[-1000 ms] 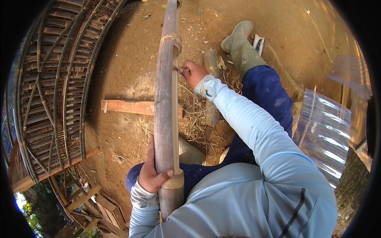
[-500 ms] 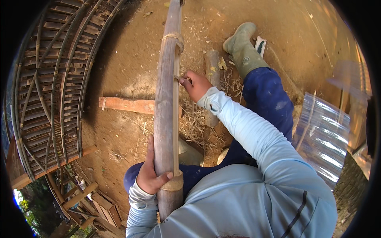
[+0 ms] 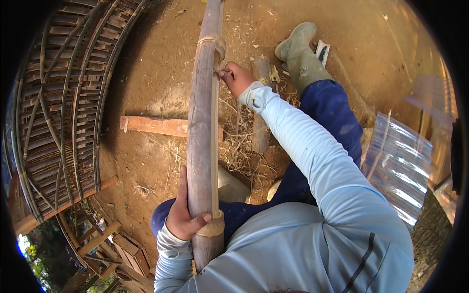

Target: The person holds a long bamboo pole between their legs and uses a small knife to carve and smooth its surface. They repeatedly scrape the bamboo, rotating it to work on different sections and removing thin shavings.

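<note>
A thick greyish-brown bamboo pole [image 3: 201, 122] runs lengthwise from my body to the far edge, with pale raised joints and a long opening cut along its right side. My left hand [image 3: 185, 215] grips it from the left by the near joint, thumb across the top and fingers partly hidden underneath. Beside the far end of the opening, just short of the far joint, my right hand [image 3: 237, 78] is closed in a pinch. Something small and thin shows at its fingertips against the opening's edge; its kind is too small to tell.
A reddish plank [image 3: 156, 125] lies on the dirt under the pole. Curly shavings [image 3: 242, 156] and a short log [image 3: 261, 132] are right of it. A slatted bamboo rack [image 3: 63, 107] stands left. My boot [image 3: 298, 49] and a clear corrugated sheet [image 3: 400, 166] are right.
My right hand has moved away from me along the opening, up close to the far joint, still pinched. My left hand keeps its grip; the pole has shifted slightly left.
</note>
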The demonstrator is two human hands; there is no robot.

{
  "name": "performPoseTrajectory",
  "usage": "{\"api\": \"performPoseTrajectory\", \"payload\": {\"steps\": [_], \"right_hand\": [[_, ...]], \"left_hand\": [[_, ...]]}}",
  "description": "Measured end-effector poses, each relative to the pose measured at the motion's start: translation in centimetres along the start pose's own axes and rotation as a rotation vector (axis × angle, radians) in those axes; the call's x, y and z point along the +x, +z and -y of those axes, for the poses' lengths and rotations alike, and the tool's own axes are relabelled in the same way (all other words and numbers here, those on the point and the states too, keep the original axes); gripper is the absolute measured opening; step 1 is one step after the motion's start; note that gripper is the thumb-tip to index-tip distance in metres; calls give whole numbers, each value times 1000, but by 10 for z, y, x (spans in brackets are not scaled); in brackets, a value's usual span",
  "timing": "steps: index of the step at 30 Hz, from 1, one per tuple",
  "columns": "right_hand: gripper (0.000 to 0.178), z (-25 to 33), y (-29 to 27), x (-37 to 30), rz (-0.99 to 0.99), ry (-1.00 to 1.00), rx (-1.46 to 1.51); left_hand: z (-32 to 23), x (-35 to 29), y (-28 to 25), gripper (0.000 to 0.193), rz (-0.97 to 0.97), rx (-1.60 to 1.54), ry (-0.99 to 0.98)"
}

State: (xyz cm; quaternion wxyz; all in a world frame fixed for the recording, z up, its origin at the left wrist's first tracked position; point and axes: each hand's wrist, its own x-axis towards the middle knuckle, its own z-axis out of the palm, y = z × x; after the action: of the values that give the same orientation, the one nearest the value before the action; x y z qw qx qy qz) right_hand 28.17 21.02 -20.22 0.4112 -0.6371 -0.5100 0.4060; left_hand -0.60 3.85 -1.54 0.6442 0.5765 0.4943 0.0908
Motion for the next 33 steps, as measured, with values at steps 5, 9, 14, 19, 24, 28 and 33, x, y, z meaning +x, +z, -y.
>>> {"api": "performPoseTrajectory", "payload": {"steps": [5,9,14,19,24,28,33], "right_hand": [[32,2,9,-22,9,-31,8],[29,-13,0,12,-9,30,-1],[31,7,1,-11,85,35,-31],[28,-2,-2,19,-53,-6,-36],[30,-2,0,14,19,0,-56],[29,-11,-4,25,-16,-40,-32],[29,-18,-1,24,-14,-117,-63]], "left_hand": [[5,0,1,128,-28,-41,37],[2,2,-2,128,23,-14,19],[4,-2,-2,127,-9,-15,49],[7,-1,-4,126,-1,-12,45],[7,-2,-4,126,-13,-33,52],[6,-1,-4,127,-6,-19,29],[6,-1,-3,127,-27,-28,44]]}}
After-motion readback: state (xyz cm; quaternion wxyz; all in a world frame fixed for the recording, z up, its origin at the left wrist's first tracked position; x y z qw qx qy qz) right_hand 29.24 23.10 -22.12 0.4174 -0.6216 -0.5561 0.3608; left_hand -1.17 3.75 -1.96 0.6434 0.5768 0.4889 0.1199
